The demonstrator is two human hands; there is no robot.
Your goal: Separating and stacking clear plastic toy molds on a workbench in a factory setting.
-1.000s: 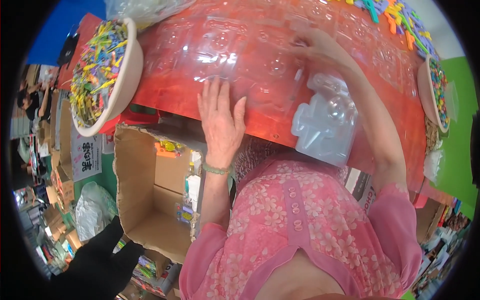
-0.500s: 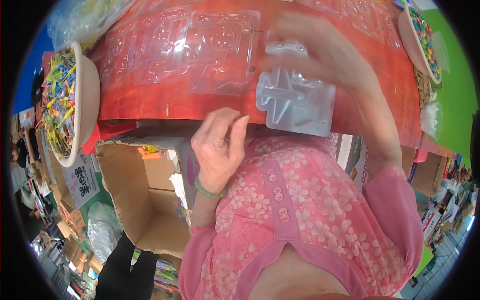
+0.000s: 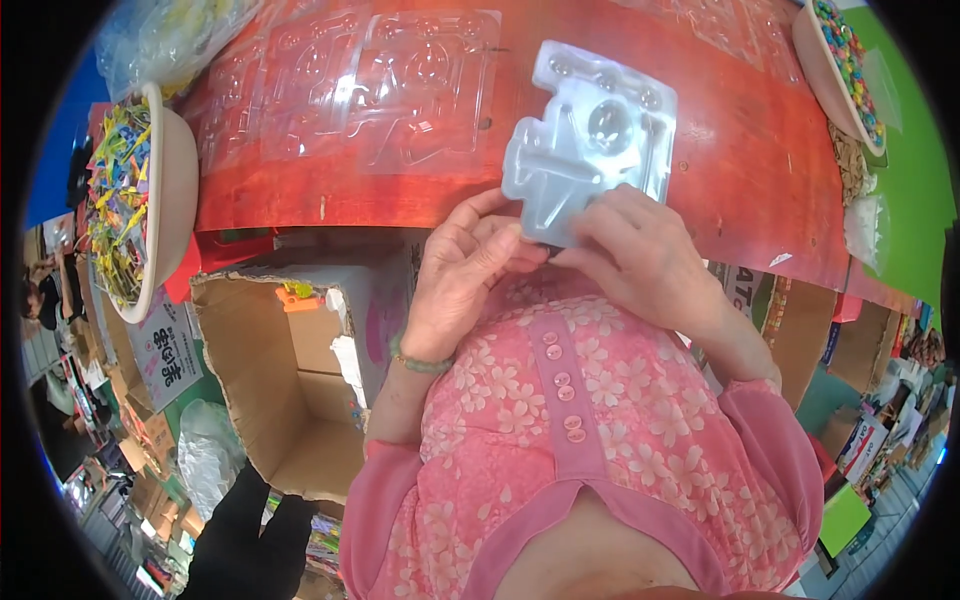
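A whitish stack of clear plastic blister trays [image 3: 590, 140], nested together with moulded hollows, lies tilted at the front edge of the red table. My left hand [image 3: 465, 265] is at the stack's lower left corner, fingers curled, with thumb and fingertips meeting around its near edge. Over the lower right of the stack sits my right hand [image 3: 645, 250], its fingers bent and thumb tucked under, gripping the near edge. Parts of both hands' fingertips are hidden. Single clear blister trays [image 3: 425, 100] are laid out flat, overlapping in a row, to the left of the stack.
A white bowl [image 3: 178, 200] of colourful small plastic pieces stands at the left, and another bowl [image 3: 815, 90] of coloured beads at the far right. An opened cardboard box [image 3: 245, 380] is below the table's left front edge. A clear plastic bag [image 3: 165, 45] lies back left.
My right hand has come down from above the table onto the stack's near edge. My left hand has moved right to its corner. The stack has turned slightly.
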